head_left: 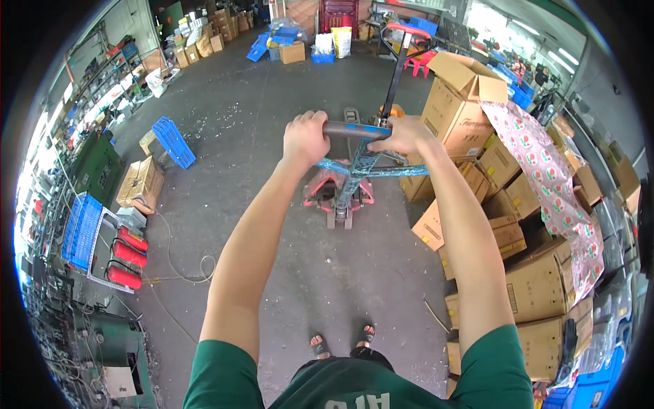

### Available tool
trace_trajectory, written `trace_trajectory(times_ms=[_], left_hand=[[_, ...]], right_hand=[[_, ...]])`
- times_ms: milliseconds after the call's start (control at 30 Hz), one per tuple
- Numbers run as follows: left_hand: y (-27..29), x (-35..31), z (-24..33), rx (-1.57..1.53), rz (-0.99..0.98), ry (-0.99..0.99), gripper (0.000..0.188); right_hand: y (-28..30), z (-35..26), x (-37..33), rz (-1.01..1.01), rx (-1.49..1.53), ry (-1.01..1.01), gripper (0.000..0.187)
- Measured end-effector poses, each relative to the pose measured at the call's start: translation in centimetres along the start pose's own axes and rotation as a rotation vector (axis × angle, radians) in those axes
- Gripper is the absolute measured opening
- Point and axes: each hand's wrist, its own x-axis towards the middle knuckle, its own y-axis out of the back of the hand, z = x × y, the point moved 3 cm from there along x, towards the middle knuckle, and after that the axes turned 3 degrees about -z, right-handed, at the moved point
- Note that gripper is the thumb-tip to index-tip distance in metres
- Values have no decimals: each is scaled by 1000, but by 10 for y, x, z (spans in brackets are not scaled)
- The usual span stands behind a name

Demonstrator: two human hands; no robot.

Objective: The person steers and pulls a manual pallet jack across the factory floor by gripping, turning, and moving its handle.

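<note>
Both my arms reach forward to the worn grey-and-blue handle point(354, 129) of a pallet jack. My left hand point(307, 140) is wrapped round the left end of its crossbar. At the right end my right hand point(403, 135) is closed on the same bar. Below the bar, the scuffed blue shaft point(347, 185) runs down to a faded red base point(315, 189) with small wheels on the floor. Just beyond stands a second pallet jack with a red loop handle point(407, 28) and a black shaft, its lower part partly hidden by my right hand.
Stacked cardboard boxes point(538, 286) line the right side, partly covered by a patterned pink sheet point(541, 160). To the left are red fire extinguishers point(127, 253), a blue crate point(173, 142), a cardboard box point(141, 185) and a loose hose point(180, 273) on the floor. Green machinery point(112, 341) stands lower left.
</note>
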Motion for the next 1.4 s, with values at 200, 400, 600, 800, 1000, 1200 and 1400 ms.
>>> trace_trajectory(times_ms=[200,400,600,800,1000,1200,1400], left_hand=[[29,-99,31,-20,-31,-69,21],[62,-301,73,-180,-149,-66,13],[40,-466,102,-232,-646,26,15],[-24,-570,109,-127,-1594,-130,19],[-15,-533,91,-263,-1791,-220,31],[12,-234,73,-317,-1620,-467,31],[21,-9,84,93,-214,-218,22]], right_hand=[[-38,-28,-88,-435,149,95,42],[-188,-45,-224,-550,294,63,47],[-354,-50,-327,-559,269,38,33],[-490,-51,-378,-730,224,-34,36],[-459,-47,-364,-1020,368,113,29],[-243,-1,-202,-1035,433,22,30],[-11,7,-66,8,89,40,35]])
